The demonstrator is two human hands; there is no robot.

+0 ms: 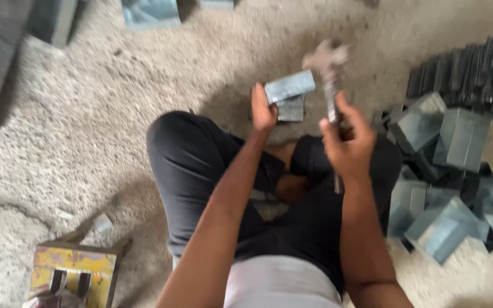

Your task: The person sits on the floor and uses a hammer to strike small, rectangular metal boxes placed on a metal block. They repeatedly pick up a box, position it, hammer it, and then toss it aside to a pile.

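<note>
I see the right hand (349, 145) closed around the handle of a hammer (329, 68), its blurred head raised above the hand. Just left of it, the left hand (262, 109) grips a grey metal block (290, 86). Right of both hands lies a pile of grey blocks (452, 171).
</note>
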